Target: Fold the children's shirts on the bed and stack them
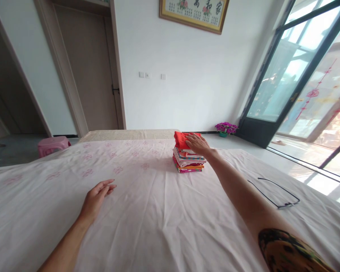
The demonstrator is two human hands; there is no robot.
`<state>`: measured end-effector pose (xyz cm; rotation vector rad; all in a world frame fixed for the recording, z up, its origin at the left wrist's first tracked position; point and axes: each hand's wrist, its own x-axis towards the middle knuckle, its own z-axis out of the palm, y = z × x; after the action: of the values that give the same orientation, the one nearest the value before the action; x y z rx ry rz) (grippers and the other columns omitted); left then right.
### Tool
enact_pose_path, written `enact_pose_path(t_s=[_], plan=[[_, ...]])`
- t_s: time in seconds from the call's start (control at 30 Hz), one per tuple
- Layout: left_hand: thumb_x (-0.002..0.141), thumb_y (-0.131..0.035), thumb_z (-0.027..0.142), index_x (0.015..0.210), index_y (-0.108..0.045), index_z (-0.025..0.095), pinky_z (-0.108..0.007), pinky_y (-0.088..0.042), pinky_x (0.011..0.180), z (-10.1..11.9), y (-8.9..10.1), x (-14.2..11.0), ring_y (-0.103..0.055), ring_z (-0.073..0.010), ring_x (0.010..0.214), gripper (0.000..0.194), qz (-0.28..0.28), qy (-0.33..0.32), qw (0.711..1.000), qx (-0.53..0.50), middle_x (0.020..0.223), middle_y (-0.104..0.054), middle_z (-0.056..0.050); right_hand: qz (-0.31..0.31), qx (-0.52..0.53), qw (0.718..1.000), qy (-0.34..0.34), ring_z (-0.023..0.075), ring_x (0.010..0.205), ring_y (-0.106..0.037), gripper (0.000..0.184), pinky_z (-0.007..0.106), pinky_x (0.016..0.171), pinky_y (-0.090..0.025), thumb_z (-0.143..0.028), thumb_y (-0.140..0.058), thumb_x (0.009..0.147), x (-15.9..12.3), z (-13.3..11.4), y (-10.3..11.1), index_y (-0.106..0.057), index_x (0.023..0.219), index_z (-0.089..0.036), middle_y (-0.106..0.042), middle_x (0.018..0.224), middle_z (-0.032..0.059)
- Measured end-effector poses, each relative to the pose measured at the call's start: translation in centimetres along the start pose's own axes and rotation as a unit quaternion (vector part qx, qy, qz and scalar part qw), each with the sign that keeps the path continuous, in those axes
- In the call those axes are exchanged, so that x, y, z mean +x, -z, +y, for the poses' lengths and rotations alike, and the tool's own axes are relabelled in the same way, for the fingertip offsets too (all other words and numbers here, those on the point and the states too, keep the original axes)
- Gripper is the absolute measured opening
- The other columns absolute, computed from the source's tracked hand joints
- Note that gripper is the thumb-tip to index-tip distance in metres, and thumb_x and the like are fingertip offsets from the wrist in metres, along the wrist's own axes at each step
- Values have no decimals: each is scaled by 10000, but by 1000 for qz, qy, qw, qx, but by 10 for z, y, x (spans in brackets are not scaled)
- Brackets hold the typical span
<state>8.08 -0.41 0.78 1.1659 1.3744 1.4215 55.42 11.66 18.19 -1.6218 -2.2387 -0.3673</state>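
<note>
A stack of folded cloths [188,162] in several colours stands on the pale sheet [141,211], right of the middle. On its top lies a folded red-orange cloth [180,140]. My right hand [197,143] rests on that top cloth with its fingers stretched out flat, not gripping it. Over the sheet at the left is my left hand [98,194], apart from the stack. Its fingers are loosely bent and apart, and nothing shows in them.
Black-framed eyeglasses [283,205] lie on the sheet beside my right forearm. A pink plastic stool [53,146] stands beyond the left edge. Purple flowers in a green pot [223,133] stand on the floor by the glass door [272,87]. A brown door [85,64] is at the back left.
</note>
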Motion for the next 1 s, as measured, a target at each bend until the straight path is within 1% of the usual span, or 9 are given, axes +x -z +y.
enact_pose_path(t_s=[0.13, 0.27, 0.37, 0.5, 0.57, 0.63, 0.77, 0.9, 1.0], plan=[[716, -679, 543, 1124, -661, 128, -408, -477, 1016, 0, -1, 0, -685, -239, 978, 582, -5, -2, 1000, 0, 963, -747, -118, -12, -46, 999, 22, 210, 1424, -333, 405, 467, 1197, -182, -268, -355, 996, -1, 0, -15, -570, 1339, -251, -506, 1468, 44], [746, -651, 516, 1131, -656, 131, -391, -477, 1009, -1, 0, 1, -682, -225, 969, 545, -11, -4, 1000, 7, 954, -744, -110, -38, -54, 997, 42, 223, 1428, -326, 424, 446, 1189, -209, -258, -323, 1002, 4, 8, -6, -567, 1347, -218, -492, 1479, 60], [758, -640, 497, 1134, -658, 134, -389, -483, 995, -2, 1, 2, -685, -224, 963, 522, -10, -5, 1000, 15, 951, -742, -105, -35, -30, 999, 8, 237, 1417, -342, 433, 461, 1167, -250, -295, -297, 1011, 5, 6, 6, -566, 1348, -251, -484, 1487, 40], [761, -638, 484, 1122, -670, 137, -370, -485, 986, -2, 2, 1, -687, -216, 967, 503, -13, -9, 1000, 15, 950, -745, -105, 95, 21, 992, -82, 278, 1403, -354, 462, 524, 1150, -247, -428, -311, 1009, -6, -23, 20, -559, 1354, -248, -499, 1468, 62], [748, -649, 496, 1110, -678, 138, -366, -491, 973, -1, 1, 1, -690, -217, 957, 510, -14, -11, 1000, 15, 944, -748, -107, 173, 50, 982, -57, 263, 1393, -366, 455, 491, 1155, -243, -420, -316, 1011, -18, -50, 24, -572, 1338, -235, -533, 1432, 66], [741, -652, 508, 1101, -683, 141, -368, -498, 953, -1, 0, 1, -691, -218, 940, 515, -14, -13, 1000, 20, 940, -750, -108, 192, 91, 977, 1, 242, 1349, -420, 439, 436, 1132, -289, -383, -304, 1018, -36, -82, 21, -592, 1307, -219, -572, 1384, 74], [754, -633, 509, 1095, -684, 139, -364, -502, 925, -1, -1, 0, -685, -212, 911, 505, -11, -22, 999, 21, 932, -749, -106, 58, 154, 983, 86, 209, 1207, -543, 390, 354, 1070, -363, -363, -362, 1012, -78, -149, -16, -628, 1248, -206, -636, 1287, 76], [770, -624, 482, 1104, -673, 120, -369, -496, 932, -4, 0, 1, -681, -212, 912, 495, -15, -31, 999, 9, 929, -746, -114, -79, 158, 984, 38, 237, 1305, -474, 447, 383, 1092, -346, -367, -387, 1002, -112, -193, -74, -527, 1383, -179, -555, 1394, 118], [775, -618, 468, 1099, -676, 122, -375, -488, 941, -2, -1, 0, -684, -214, 914, 477, -15, -31, 999, 10, 932, -748, -117, -124, 137, 983, 25, 252, 1395, -369, 469, 431, 1150, -266, -363, -406, 992, -125, -207, -103, -488, 1417, -186, -465, 1480, 129]])
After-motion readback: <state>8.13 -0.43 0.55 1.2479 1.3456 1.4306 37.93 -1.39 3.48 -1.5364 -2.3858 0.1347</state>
